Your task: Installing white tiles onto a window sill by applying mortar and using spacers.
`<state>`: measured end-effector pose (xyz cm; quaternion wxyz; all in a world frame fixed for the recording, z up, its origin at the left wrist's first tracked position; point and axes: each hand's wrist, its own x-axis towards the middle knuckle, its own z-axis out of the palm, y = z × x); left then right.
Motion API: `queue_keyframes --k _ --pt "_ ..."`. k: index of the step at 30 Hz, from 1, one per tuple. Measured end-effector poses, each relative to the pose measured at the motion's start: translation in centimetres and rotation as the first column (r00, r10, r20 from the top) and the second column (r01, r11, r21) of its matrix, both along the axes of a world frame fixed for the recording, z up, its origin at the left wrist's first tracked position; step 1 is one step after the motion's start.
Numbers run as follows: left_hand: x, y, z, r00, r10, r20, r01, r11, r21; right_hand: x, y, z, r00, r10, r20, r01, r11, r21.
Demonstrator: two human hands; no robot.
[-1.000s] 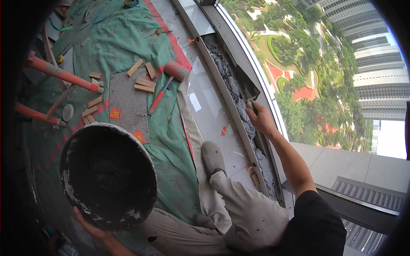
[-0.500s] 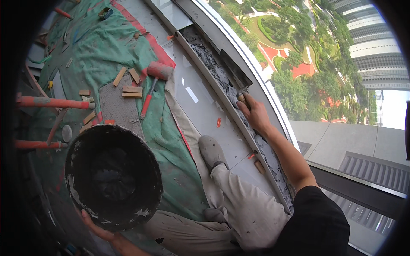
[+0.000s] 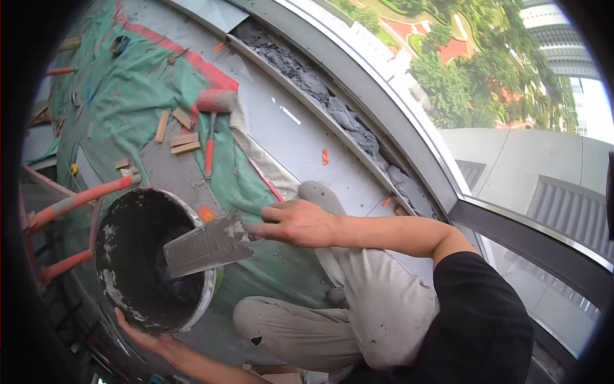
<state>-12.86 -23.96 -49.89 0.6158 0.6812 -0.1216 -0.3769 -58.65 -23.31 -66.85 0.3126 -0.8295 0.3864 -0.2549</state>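
Observation:
My right hand (image 3: 299, 223) is closed round the handle of a trowel (image 3: 208, 246), whose flat, grey-smeared blade reaches over the mouth of a black bucket (image 3: 115, 272). The bucket leans to the right, and dark grey mortar (image 3: 187, 289) shows low inside it, partly behind the blade. At the bucket's near lower side my left hand (image 3: 148, 339) grips its outer wall; some of the fingers are hidden. Along the window, a narrow channel is filled with rough, lumpy grey mortar (image 3: 345, 116).
A red-headed mallet (image 3: 216, 102) and several small wooden blocks (image 3: 185, 147) lie by a grey board (image 3: 167, 168) on green sheeting (image 3: 137, 83). Orange-red metal legs (image 3: 86, 198) stand beside the bucket at left. Pale floor tiles (image 3: 300, 131) border the channel; the window frame (image 3: 409, 137) is at right.
My right hand has brought the trowel leftward from the mortar channel to the bucket. The bucket has tipped toward the right, my left hand still on it. The view has shifted.

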Motion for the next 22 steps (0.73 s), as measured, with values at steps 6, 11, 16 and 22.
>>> queue_keyframes --k 6,11,16,22 --pt "3.1 -0.7 -3.6 0.682 -0.286 0.673 0.336 0.940 0.059 -11.9 7.4 -0.1 0.971 -0.224 -0.086 0.235 0.959 0.156" --pt "8.7 -3.2 -2.3 0.777 -0.309 0.548 0.291 0.949 0.123 -20.6 20.4 1.9 0.814 -0.520 -0.258 0.580 0.741 0.339" --pt "7.5 -5.2 -4.8 0.750 -0.354 0.559 0.317 0.934 0.165 -26.8 30.0 3.4 0.638 -0.601 -0.482 0.766 0.557 0.319" --pt "7.3 -6.0 -2.8 0.699 -0.353 0.622 0.296 0.935 0.197 -30.0 34.7 3.1 0.527 -0.516 -0.675 0.841 0.432 0.326"
